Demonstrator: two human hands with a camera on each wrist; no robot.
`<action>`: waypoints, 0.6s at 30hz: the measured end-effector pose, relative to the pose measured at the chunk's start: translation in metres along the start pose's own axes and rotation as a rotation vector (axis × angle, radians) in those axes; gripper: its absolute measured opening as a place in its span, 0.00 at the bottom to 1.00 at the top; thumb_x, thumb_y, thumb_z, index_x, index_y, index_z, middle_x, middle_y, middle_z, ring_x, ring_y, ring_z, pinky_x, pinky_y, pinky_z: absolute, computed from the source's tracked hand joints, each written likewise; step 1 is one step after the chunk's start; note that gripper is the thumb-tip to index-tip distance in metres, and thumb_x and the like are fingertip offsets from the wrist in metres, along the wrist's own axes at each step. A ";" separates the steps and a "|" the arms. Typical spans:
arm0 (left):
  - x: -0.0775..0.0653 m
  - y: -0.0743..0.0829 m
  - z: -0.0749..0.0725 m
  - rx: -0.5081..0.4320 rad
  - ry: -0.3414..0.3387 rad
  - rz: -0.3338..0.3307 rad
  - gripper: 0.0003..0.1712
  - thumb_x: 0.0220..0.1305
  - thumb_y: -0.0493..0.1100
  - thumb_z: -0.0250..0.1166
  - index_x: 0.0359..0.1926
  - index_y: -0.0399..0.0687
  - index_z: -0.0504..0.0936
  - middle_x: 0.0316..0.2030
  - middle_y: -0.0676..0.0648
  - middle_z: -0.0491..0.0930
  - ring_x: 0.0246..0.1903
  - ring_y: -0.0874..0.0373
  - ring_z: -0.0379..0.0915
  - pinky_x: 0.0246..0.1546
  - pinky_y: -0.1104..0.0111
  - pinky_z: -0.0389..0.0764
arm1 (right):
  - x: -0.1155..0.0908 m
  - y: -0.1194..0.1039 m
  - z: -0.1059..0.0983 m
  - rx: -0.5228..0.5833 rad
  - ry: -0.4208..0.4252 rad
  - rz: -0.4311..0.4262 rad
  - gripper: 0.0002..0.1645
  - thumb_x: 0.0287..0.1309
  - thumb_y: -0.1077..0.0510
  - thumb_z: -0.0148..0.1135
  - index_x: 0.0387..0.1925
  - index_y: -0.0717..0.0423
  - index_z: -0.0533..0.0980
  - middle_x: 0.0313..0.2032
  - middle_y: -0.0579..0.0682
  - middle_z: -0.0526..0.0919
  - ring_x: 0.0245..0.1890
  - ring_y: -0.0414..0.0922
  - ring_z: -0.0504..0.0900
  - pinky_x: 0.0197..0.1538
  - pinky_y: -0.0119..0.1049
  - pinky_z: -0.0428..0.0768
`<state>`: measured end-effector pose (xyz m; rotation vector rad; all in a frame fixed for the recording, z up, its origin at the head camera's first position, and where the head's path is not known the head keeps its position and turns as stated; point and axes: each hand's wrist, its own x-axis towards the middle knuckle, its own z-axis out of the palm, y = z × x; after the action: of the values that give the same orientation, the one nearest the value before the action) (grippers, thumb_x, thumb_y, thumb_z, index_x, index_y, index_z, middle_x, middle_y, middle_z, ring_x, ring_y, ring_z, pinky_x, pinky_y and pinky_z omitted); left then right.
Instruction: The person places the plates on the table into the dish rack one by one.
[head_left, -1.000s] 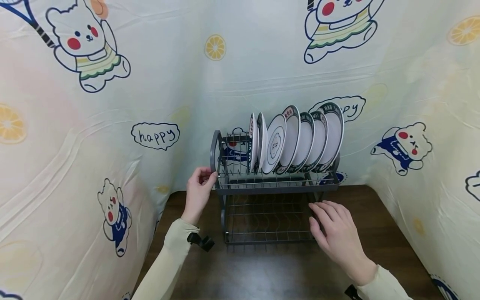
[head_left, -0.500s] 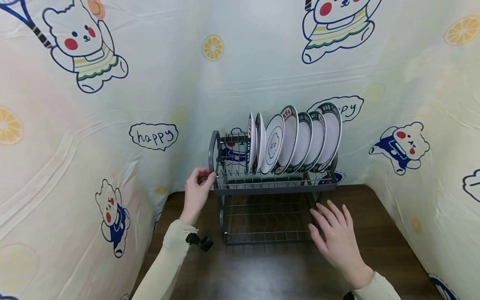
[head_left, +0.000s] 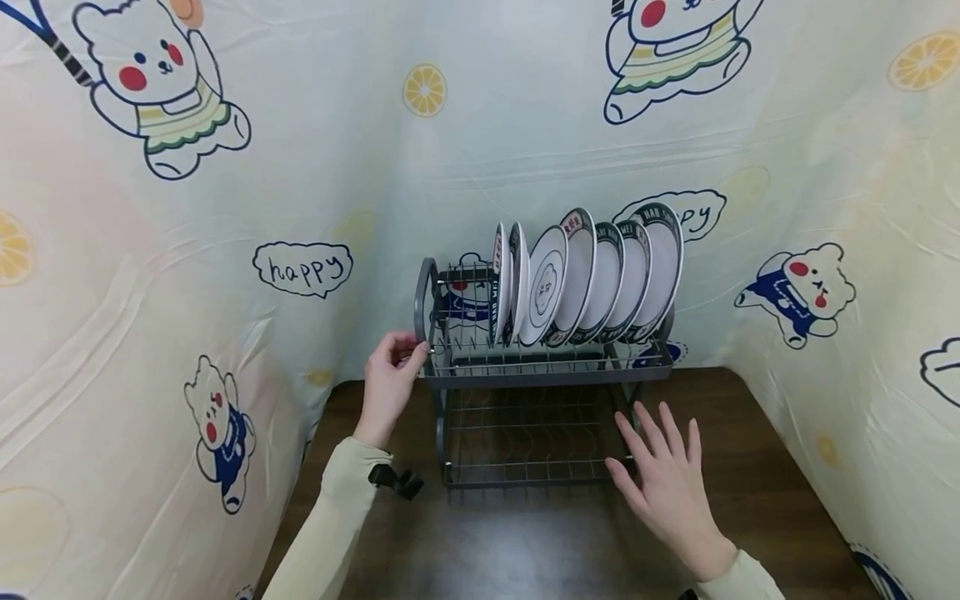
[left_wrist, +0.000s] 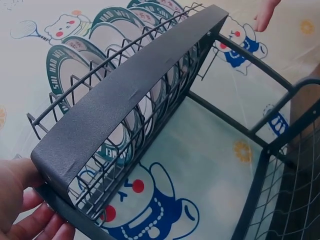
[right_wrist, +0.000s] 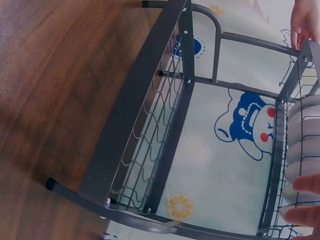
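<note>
A dark grey two-tier dish rack (head_left: pixel 547 377) stands on the table against the patterned cloth. In its upper tier several white plates (head_left: pixel 545 287) with dark green lettered rims stand on edge, bunched toward the middle and right. My left hand (head_left: pixel 386 389) grips the upper tier's left end. In the left wrist view, the fingers (left_wrist: pixel 37 225) of that hand curl around the frame's corner. By the lower right side of the rack, my right hand (head_left: pixel 670 492) is spread and holds nothing. Its fingertips (right_wrist: pixel 306 184) overlap the plates in the right wrist view.
The lower tier (head_left: pixel 532 442) is a wire shelf holding no dishes. Brown wooden tabletop (head_left: pixel 510 542) extends in front of the rack. Cloth (head_left: pixel 300 167) printed with bears and orange slices surrounds the table at the back and sides.
My right hand has pulled back slightly from the rack's right side, and its fingers have straightened and spread apart. My left hand keeps its grip; the plates stay put.
</note>
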<state>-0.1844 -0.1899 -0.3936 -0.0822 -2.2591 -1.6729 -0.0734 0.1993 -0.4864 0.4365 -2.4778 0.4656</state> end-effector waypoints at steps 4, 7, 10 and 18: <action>0.000 0.000 -0.001 0.021 0.000 0.027 0.12 0.73 0.42 0.66 0.51 0.38 0.80 0.47 0.37 0.81 0.47 0.48 0.77 0.45 0.78 0.78 | 0.002 -0.001 0.000 -0.018 -0.011 -0.003 0.45 0.73 0.25 0.42 0.71 0.51 0.73 0.73 0.64 0.68 0.77 0.69 0.54 0.75 0.74 0.41; -0.001 -0.001 -0.003 0.055 0.002 0.060 0.12 0.74 0.41 0.66 0.51 0.38 0.80 0.46 0.38 0.82 0.46 0.49 0.77 0.44 0.78 0.77 | 0.002 -0.002 0.000 -0.028 -0.024 -0.006 0.48 0.71 0.22 0.41 0.72 0.51 0.72 0.74 0.65 0.67 0.77 0.70 0.54 0.75 0.75 0.40; -0.005 -0.002 -0.005 0.094 0.004 0.089 0.12 0.74 0.41 0.64 0.53 0.39 0.80 0.47 0.39 0.83 0.45 0.51 0.77 0.43 0.78 0.77 | 0.000 -0.003 0.001 -0.029 -0.028 -0.003 0.49 0.71 0.21 0.40 0.72 0.51 0.72 0.74 0.66 0.67 0.76 0.71 0.54 0.74 0.76 0.42; -0.026 -0.004 -0.010 0.164 0.038 0.126 0.12 0.76 0.40 0.62 0.54 0.39 0.82 0.47 0.42 0.83 0.46 0.53 0.79 0.47 0.77 0.79 | -0.006 0.000 0.001 0.024 -0.049 0.062 0.41 0.72 0.30 0.53 0.72 0.53 0.72 0.73 0.65 0.68 0.77 0.69 0.53 0.72 0.77 0.46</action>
<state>-0.1586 -0.1967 -0.4026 -0.1497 -2.3027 -1.4094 -0.0696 0.1994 -0.4907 0.3852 -2.5410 0.5164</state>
